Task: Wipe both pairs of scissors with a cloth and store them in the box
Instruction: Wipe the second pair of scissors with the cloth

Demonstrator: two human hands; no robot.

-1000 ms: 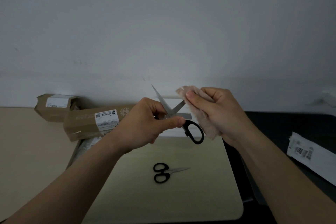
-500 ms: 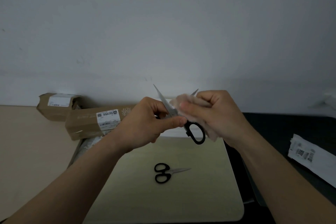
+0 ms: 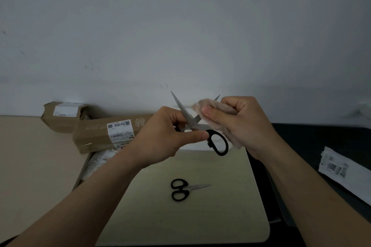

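Note:
My left hand (image 3: 166, 136) grips a large pair of black-handled scissors (image 3: 217, 144) near the pivot and holds them up with the blades spread apart. My right hand (image 3: 236, 122) pinches a beige cloth (image 3: 210, 106) around the right blade, whose tip pokes out above the cloth. The left blade points up, bare. A second, smaller pair of black-handled scissors (image 3: 180, 189) lies closed on the pale mat (image 3: 220, 216) below my hands, tips to the right. An open box (image 3: 84, 168) with white packets inside shows left of the mat, partly hidden by my left forearm.
Two brown cardboard parcels with white labels, one (image 3: 96, 136) long and one (image 3: 60, 116) small, lie at the back left by the wall. A white labelled bag (image 3: 341, 170) rests on the dark surface at right. A tan tabletop (image 3: 30, 166) spreads to the left.
My right hand with the cloth slid down the right blade toward the pivot, then back up a little; the blade tip now shows above the cloth. The left hand stayed put.

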